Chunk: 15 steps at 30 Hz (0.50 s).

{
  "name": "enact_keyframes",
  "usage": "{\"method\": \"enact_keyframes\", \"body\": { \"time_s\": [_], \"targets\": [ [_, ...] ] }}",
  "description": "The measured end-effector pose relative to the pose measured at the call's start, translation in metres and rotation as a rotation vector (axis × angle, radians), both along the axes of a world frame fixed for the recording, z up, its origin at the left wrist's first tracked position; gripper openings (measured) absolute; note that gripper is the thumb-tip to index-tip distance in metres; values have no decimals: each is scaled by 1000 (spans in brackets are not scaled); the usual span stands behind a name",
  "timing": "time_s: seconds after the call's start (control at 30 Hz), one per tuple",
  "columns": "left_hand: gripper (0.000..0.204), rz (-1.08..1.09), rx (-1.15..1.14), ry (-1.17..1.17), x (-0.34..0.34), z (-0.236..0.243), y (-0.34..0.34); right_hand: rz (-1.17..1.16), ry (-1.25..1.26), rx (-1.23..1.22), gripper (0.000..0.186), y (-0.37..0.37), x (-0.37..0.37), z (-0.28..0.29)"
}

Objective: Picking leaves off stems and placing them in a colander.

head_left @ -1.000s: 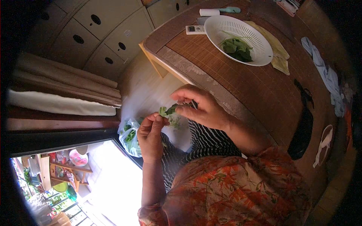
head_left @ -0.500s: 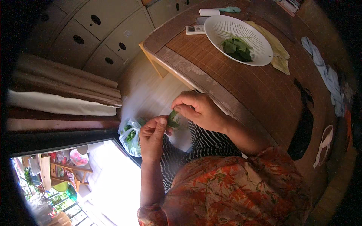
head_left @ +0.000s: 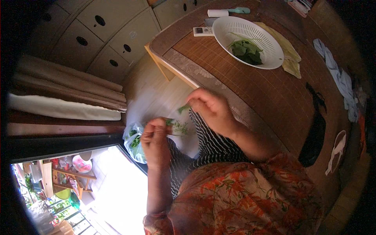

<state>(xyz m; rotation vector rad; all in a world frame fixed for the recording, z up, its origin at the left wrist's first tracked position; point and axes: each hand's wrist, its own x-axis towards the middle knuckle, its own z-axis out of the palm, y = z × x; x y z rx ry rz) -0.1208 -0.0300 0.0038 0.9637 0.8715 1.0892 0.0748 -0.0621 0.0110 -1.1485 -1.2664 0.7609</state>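
Above my lap, my left hand (head_left: 155, 140) is closed round a green sprig (head_left: 179, 127), whose thin, finely branched end sticks out to the right. My right hand (head_left: 214, 112) pinches a small green leaf (head_left: 183, 108) between thumb and fingertips, apart from the sprig. Beyond my left hand, a thin clear plastic bag (head_left: 138, 155) with greens inside stands low by the dark ledge. A white slotted colander (head_left: 272, 44) sits on the table with a heap of green leaves (head_left: 247, 52) and thin stems in it.
The brown mat-covered table (head_left: 235, 80) curves along my right. Near the colander lie a white remote control (head_left: 202, 31), a yellow cloth (head_left: 290, 66) and a white-and-teal handled thing (head_left: 219, 13). A black bag (head_left: 313, 141) rests further right. A bright glass-like surface (head_left: 121, 184) is at lower left.
My hands have moved apart. My right hand has drawn up and to the right with a leaf, while the sprig stays in my left hand. Bag and colander stay put.
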Motion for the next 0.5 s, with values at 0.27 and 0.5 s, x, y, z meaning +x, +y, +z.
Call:
{"method": "enact_keyframes", "body": {
  "time_s": [0.27, 0.5],
  "targets": [
    [18, 23, -82, -23, -11, -11, 6, 91, 360, -235, 24, 5, 13, 8],
    [16, 29, -104, 66, 5, 0, -1, 109, 286, -194, 26, 8, -3, -3]
  ]
}}
